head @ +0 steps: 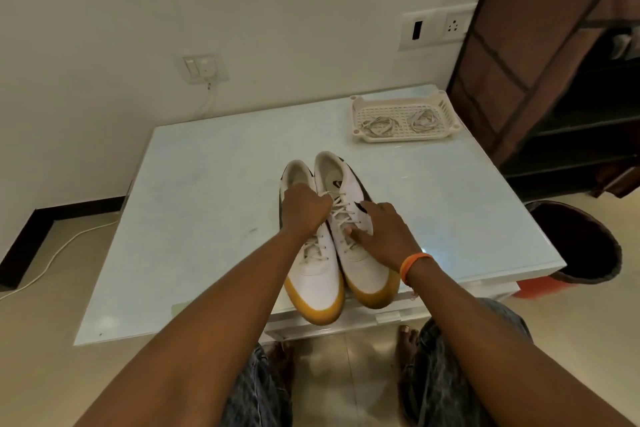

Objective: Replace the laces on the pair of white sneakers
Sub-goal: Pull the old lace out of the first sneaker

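Unlacing: left hand pinches the right sneaker's lace, pulling it free.
Bracing: right hand presses that sneaker, fingers spread, gripping nothing.

A pale glossy table is standing under the hands, its top reflecting soft light. Beyond them an off-white wall is carrying switch plates, and a white cable is trailing over the beige tiled floor to their left. A dark bin is sitting to their right.
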Action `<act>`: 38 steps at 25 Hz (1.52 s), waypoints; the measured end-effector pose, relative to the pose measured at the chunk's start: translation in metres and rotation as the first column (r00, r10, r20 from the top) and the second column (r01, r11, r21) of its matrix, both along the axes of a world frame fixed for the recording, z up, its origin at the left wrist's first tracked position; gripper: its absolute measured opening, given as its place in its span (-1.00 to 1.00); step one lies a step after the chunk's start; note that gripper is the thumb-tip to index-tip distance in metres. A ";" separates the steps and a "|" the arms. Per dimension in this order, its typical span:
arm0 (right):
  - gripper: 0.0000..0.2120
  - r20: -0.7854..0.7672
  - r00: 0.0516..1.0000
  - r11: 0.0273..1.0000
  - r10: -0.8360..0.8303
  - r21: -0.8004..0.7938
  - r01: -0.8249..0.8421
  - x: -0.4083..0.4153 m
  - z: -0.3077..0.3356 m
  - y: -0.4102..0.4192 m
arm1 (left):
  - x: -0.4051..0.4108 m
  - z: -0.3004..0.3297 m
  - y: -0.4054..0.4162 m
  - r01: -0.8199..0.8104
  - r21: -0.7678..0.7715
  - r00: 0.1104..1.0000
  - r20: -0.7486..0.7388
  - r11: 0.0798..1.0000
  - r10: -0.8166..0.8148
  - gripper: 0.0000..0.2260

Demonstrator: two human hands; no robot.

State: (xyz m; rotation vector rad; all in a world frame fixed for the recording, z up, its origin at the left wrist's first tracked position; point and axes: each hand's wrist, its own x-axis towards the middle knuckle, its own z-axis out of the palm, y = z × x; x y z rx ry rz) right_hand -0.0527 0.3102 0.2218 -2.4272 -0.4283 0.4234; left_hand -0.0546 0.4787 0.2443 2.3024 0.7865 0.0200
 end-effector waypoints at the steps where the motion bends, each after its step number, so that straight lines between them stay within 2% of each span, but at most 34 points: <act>1: -0.35 -0.011 1.000 1.000 0.000 0.017 0.000 0.005 -0.001 0.001 | -0.001 -0.001 0.001 -0.017 -0.021 1.000 0.021 1.000 0.017 -0.66; 6: -0.36 -0.052 0.996 0.992 -0.068 0.103 0.073 0.017 -0.003 -0.003 | -0.016 -0.009 0.002 0.004 -0.090 0.985 0.171 0.996 0.012 -0.51; 8: -0.41 -0.082 0.992 0.986 -0.096 0.130 0.106 0.018 -0.003 -0.002 | -0.024 -0.019 0.004 0.033 -0.071 0.972 0.234 0.997 -0.016 -0.59; 11: -0.49 -0.092 0.983 0.963 -0.157 0.205 0.173 0.011 -0.004 0.004 | -0.032 -0.032 0.005 0.056 -0.022 0.952 0.302 0.998 -0.046 -0.80; 14: -0.57 -0.125 0.961 0.918 -0.245 0.290 0.271 0.005 -0.011 0.016 | -0.027 -0.037 0.009 0.039 0.017 0.953 0.298 0.999 -0.043 -0.64; 16: -0.65 -0.061 0.939 0.873 -0.339 0.352 0.338 0.013 -0.015 0.020 | -0.022 -0.036 0.006 -0.019 0.216 0.973 0.228 0.976 -0.032 -0.56; 18: -0.66 0.066 0.926 0.857 -0.371 0.409 0.314 0.025 -0.021 0.023 | -0.018 -0.032 -0.004 -0.090 0.443 0.978 0.206 0.892 -0.004 -0.60; 22: -0.69 0.255 0.937 0.917 -0.241 0.377 0.133 0.037 -0.036 0.030 | -0.017 -0.032 -0.016 -0.095 0.556 0.991 0.135 0.826 0.023 -0.77; 25: -0.81 0.381 0.893 0.927 -0.242 0.361 0.097 0.039 -0.043 0.033 | -0.013 -0.020 -0.011 -0.103 0.630 0.992 0.123 0.770 0.033 -0.87; 27: -0.93 0.381 0.889 0.921 -0.254 0.376 0.102 0.039 -0.042 0.033 | -0.006 -0.014 -0.010 -0.028 0.611 0.978 0.182 0.791 -0.106 -0.88; 30: -0.96 0.289 0.930 0.900 -0.228 0.427 0.088 0.039 -0.036 0.038 | 0.001 -0.012 -0.011 0.208 0.470 0.958 0.080 0.858 -0.276 -0.75; 33: -0.92 0.235 0.961 0.916 -0.148 0.400 0.044 0.041 -0.034 0.039 | 0.001 -0.013 -0.011 0.164 0.394 0.975 0.078 0.904 -0.210 -0.80; 36: -0.86 0.263 0.964 0.964 -0.048 0.264 -0.024 0.046 -0.034 0.036 | 0.006 -0.007 -0.008 0.142 0.346 0.976 0.104 0.927 -0.189 -0.79; 38: -0.87 0.220 0.972 0.949 -0.080 0.316 0.006 0.049 -0.031 0.035 | 0.010 -0.002 -0.002 0.173 0.324 0.975 0.077 0.930 -0.208 -0.77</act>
